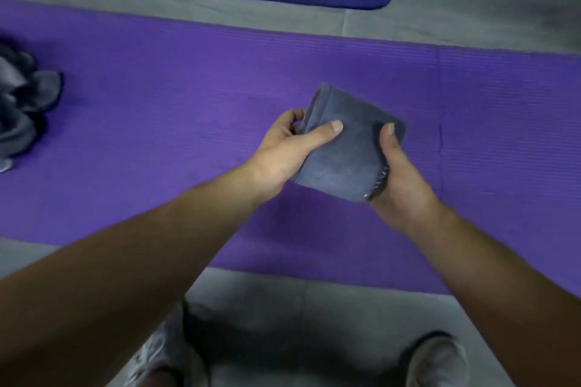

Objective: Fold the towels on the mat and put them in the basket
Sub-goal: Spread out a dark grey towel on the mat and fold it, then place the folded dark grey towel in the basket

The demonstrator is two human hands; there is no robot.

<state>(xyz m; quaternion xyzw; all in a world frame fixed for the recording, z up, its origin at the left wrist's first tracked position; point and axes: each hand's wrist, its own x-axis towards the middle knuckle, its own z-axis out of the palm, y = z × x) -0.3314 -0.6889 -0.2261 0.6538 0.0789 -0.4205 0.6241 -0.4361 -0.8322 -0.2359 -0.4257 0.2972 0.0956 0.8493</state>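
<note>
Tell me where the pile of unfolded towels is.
In the head view, the crumpled grey towel pile lies at the far left edge of the purple mat, well left of the left hand holding the folded towel.

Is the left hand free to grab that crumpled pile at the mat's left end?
Probably not yet: the left hand grips the folded towel, though the mat toward the pile looks unobstructed.
</note>
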